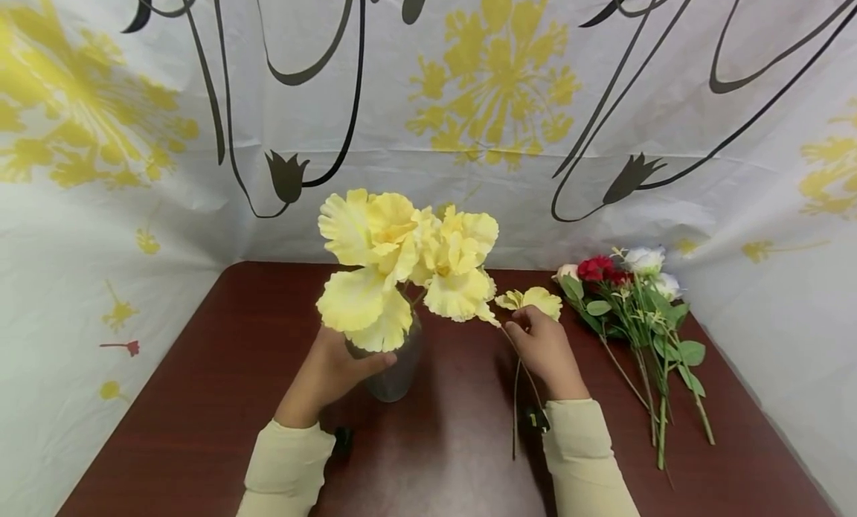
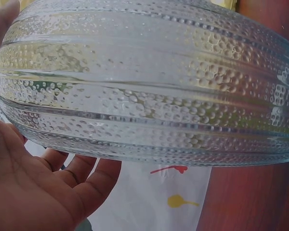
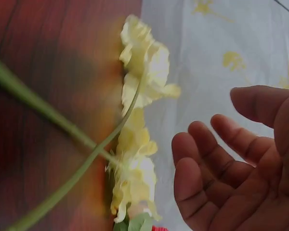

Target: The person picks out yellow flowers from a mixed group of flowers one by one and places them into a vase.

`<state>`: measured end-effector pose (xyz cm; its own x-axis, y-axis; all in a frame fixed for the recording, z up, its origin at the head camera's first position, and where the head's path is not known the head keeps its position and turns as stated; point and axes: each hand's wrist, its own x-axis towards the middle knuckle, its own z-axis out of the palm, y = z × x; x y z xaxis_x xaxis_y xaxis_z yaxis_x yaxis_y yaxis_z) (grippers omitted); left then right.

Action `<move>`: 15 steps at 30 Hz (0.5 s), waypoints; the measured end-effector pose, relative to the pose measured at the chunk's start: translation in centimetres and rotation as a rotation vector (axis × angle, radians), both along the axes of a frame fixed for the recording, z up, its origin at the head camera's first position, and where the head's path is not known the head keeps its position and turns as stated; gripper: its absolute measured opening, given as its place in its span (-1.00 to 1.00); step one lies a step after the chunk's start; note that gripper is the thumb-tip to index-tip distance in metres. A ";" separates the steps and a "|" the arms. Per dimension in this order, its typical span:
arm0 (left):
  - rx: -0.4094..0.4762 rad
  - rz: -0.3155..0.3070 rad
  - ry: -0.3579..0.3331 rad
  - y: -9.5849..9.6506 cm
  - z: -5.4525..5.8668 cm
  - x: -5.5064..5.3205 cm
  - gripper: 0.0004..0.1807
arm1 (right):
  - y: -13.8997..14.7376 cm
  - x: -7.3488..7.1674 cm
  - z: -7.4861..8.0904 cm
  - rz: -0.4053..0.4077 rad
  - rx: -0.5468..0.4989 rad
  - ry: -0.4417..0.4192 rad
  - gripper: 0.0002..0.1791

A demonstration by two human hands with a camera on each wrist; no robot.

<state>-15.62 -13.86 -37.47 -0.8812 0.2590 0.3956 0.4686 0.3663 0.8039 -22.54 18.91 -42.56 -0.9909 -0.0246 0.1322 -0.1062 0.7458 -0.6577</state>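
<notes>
My left hand (image 1: 338, 372) holds a clear glass vase (image 1: 391, 379), its thumb across the near side. Dimpled, ribbed glass of the vase (image 2: 149, 91) fills the left wrist view, with the left fingers (image 2: 98, 185) bent under its side. Large ruffled yellow flowers (image 1: 364, 301) stand at the vase's mouth and hide most of it. My right hand (image 1: 545, 349) is to the right, beside a yellow flower (image 1: 541, 301) and thin crossing stems (image 1: 515, 420). In the right wrist view, the right hand (image 3: 231, 178) has loosely bent fingers and nothing between them. Two yellow flower heads (image 3: 137, 187) appear beyond the crossed stems.
A bunch of flowers (image 1: 646, 323), red, white and pale pink with green leaves, lies at the right of the dark red-brown table (image 1: 181, 398). A white patterned cloth (image 1: 428, 130) hangs behind the table and along both sides.
</notes>
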 end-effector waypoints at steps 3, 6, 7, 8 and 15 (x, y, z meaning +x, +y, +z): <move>0.009 -0.003 -0.003 0.0 -0.1 -0.1 -0.11 | 0.2 -0.1 -0.1 0.003 0.032 -0.046 -0.75; 0.014 -0.007 0.004 0.0 -0.2 -0.1 -0.10 | 0.3 -0.2 -0.5 0.015 0.071 -0.092 -0.73; 0.014 -0.007 0.005 0.0 -0.1 -0.2 -0.09 | 0.4 -0.2 -0.7 0.019 0.085 -0.107 -0.73; 0.015 -0.008 0.006 0.0 -0.1 -0.2 -0.08 | 0.4 -0.2 -0.9 0.021 0.099 -0.122 -0.73; 0.016 -0.001 -0.009 0.0 0.0 -0.1 -0.06 | 0.3 -0.7 -2.5 0.063 0.163 -0.153 -0.77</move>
<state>-15.70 -13.83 -37.45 -0.8845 0.2536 0.3916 0.4615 0.3524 0.8141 -23.20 19.25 -45.07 -0.9950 -0.0957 -0.0300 -0.0644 0.8387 -0.5408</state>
